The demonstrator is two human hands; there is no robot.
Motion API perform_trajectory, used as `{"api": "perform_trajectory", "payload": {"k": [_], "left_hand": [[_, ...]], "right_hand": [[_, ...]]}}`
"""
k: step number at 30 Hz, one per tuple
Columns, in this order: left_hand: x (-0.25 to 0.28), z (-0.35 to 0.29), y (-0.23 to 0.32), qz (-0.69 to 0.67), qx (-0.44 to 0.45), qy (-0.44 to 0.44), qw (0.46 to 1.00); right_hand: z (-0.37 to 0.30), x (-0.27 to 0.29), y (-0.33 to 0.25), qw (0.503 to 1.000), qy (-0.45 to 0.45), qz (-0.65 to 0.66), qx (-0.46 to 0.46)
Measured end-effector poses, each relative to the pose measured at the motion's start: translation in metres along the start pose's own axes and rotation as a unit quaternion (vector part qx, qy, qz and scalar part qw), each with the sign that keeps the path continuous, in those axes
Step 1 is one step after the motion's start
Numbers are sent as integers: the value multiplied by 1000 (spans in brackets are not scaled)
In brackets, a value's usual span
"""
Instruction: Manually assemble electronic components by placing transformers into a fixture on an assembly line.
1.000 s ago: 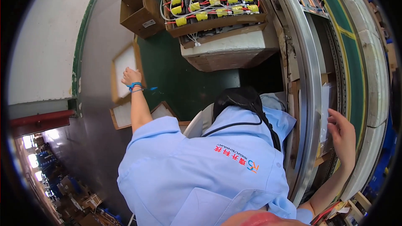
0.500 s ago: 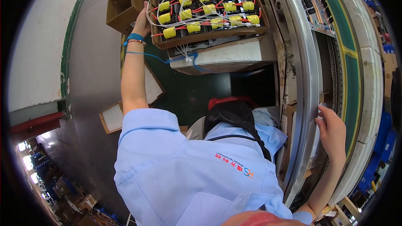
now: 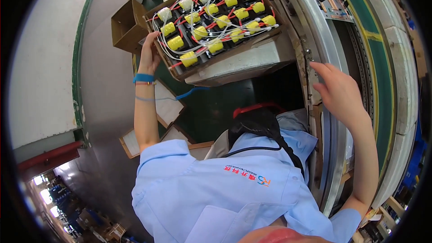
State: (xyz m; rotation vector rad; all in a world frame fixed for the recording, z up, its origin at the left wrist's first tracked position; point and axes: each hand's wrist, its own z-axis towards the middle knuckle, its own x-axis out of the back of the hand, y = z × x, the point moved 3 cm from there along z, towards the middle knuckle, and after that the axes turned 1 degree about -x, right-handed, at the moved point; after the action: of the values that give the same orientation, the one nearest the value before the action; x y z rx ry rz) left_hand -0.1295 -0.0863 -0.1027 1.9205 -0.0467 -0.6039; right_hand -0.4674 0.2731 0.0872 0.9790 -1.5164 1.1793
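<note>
A shallow cardboard tray (image 3: 234,51) sits tilted at the top, its right end farther from me than its left. Rows of yellow-wrapped cylindrical components (image 3: 215,46) with red leads and loose white wires fill it. My left hand (image 3: 149,55) grips the tray's near left corner, with some fingers hidden at its side. A blue wrist strap (image 3: 144,78) with a thin cord circles that wrist. My right hand (image 3: 339,92) hovers by the metal rail, fingers stretched to the left and thumb apart, holding nothing. Beneath the tray is a white foam block (image 3: 256,60).
An open brown cardboard box (image 3: 129,27) stands left of the tray. Along the right run a metal rail (image 3: 327,36) and a green belt (image 3: 386,81), with a circuit board (image 3: 330,0) at the far end. Flat cardboard-edged pieces (image 3: 166,103) lie below my left forearm.
The tray has swung round, its left end coming nearer to me, with my left hand on it. My right hand has lifted from the rail's side and moved left and farther away.
</note>
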Motion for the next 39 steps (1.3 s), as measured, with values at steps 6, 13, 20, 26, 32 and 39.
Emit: {"api": "perform_trajectory", "payload": {"k": [6, 13, 20, 26, 32, 39], "left_hand": [[-15, -99, -23, 28, 94, 35, 995], [-15, -146, -60, -43, 121, 19, 992], [-5, -106, -34, -160, 76, -69, 982], [-2, -98, -39, -167, 63, -84, 980], [23, -82, -56, -114, 42, 28, 992], [42, -85, -63, -114, 15, 28, 993]], "right_hand": [[75, -99, 7, 964, -173, 166, -115], [80, -192, -26, 613, -158, 730, -257], [86, -213, -69, 460, -98, 850, -236], [119, -204, 0, 474, 17, 837, -274], [139, -199, 16, 509, -5, 812, -287], [118, -194, -5, 513, 40, 812, -273]]}}
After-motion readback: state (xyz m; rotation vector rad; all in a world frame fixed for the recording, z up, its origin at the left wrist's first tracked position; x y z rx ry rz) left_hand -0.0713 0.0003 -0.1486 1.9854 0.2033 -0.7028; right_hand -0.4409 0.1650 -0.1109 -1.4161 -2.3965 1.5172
